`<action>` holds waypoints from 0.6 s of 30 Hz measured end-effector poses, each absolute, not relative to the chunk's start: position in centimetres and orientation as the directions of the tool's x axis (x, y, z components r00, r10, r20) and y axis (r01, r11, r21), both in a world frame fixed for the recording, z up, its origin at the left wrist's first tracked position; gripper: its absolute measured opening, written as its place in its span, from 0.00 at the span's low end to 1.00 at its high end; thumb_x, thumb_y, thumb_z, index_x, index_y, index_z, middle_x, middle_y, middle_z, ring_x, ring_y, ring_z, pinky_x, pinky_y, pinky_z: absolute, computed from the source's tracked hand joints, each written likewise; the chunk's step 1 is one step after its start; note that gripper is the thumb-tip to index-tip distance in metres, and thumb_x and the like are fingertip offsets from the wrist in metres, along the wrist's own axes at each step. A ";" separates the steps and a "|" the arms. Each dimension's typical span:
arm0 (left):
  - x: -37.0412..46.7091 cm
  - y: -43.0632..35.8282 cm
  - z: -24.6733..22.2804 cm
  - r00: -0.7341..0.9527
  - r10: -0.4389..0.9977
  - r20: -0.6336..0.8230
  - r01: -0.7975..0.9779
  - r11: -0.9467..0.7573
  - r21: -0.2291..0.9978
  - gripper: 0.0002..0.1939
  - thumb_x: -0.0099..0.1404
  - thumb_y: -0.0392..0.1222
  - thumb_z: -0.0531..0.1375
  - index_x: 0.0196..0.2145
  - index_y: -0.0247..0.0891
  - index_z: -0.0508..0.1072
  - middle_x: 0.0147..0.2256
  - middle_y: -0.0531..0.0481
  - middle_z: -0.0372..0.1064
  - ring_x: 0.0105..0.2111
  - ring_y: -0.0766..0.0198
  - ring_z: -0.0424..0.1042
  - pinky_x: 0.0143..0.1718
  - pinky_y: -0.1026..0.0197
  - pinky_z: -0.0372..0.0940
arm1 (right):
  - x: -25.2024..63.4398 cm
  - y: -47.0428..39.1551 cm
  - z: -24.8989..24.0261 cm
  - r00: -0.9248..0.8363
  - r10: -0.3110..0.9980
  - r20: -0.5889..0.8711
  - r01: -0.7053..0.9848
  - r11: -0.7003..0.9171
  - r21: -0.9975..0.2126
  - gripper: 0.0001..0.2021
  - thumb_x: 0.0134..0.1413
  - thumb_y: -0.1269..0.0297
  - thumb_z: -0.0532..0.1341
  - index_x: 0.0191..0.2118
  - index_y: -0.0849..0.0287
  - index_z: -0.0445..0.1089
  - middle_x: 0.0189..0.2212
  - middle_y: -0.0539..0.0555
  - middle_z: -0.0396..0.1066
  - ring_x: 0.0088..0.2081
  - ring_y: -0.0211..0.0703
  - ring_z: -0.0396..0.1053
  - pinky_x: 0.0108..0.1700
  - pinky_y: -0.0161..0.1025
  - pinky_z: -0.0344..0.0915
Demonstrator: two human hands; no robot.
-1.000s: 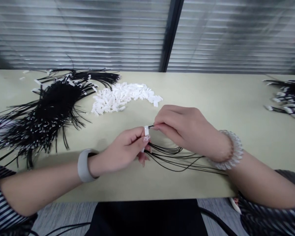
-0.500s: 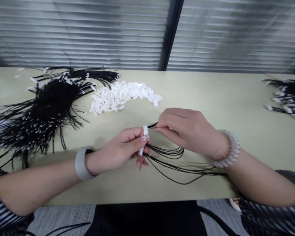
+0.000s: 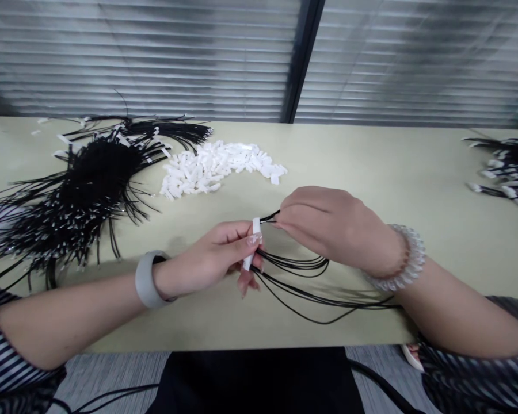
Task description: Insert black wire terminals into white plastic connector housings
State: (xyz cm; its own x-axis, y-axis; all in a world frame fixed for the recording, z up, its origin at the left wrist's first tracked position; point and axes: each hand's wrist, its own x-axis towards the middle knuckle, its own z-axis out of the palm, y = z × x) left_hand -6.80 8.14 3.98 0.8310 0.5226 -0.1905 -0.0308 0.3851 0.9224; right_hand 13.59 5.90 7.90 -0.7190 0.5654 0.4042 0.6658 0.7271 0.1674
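Note:
Between the thumb and fingers of my left hand [image 3: 224, 252] is a long white plastic connector housing [image 3: 256, 225], held tilted near the table's front. Several thin black wires [image 3: 297, 264] run out of its right side and loop under my other hand. My right hand [image 3: 328, 227] pinches a black wire [image 3: 273, 217] close to the upper end of the housing. A bare metal tip seems to show beside the housing; whether it sits inside cannot be made out. My right palm and wrist hide part of the wires.
A big heap of black wires [image 3: 90, 178] with metal ends lies at the left. Behind my hands is a pile of white housings [image 3: 216, 167]. Wired pieces with white ends [image 3: 507, 172] lie at the far right. Window blinds [image 3: 155, 57] rise beyond the table [image 3: 414, 172].
The grips look the same. My right hand has turned slightly, its fingers closing in a little at the housing's upper end. The whole view has shifted slightly.

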 end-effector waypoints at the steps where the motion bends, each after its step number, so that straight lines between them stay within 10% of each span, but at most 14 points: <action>1: -6.8 8.2 4.0 0.833 0.518 -0.193 -0.029 0.389 0.921 0.09 0.64 0.43 0.52 0.31 0.34 0.63 0.24 0.57 0.65 0.16 0.76 0.66 0.29 0.62 0.70 | 13.6 5.9 7.9 -0.728 0.552 0.407 0.656 0.733 0.178 0.09 0.56 0.72 0.50 0.30 0.64 0.66 0.28 0.52 0.65 0.31 0.33 0.60 0.32 0.32 0.57; 18: -6.9 8.4 4.5 0.852 0.477 -0.217 0.013 0.394 0.919 0.09 0.63 0.42 0.53 0.31 0.33 0.63 0.24 0.55 0.65 0.16 0.75 0.65 0.23 0.67 0.68 | 13.5 5.8 7.8 -0.819 0.418 0.393 0.568 0.685 0.456 0.09 0.54 0.74 0.50 0.27 0.62 0.64 0.25 0.49 0.65 0.26 0.32 0.55 0.26 0.32 0.52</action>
State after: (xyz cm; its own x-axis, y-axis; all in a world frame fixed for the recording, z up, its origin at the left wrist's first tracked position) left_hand -6.92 8.42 4.52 0.8517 0.4770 -0.2170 0.0135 0.3939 0.9191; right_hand 13.50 5.79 7.77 -0.8194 0.4176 0.3926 0.5678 0.6854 0.4559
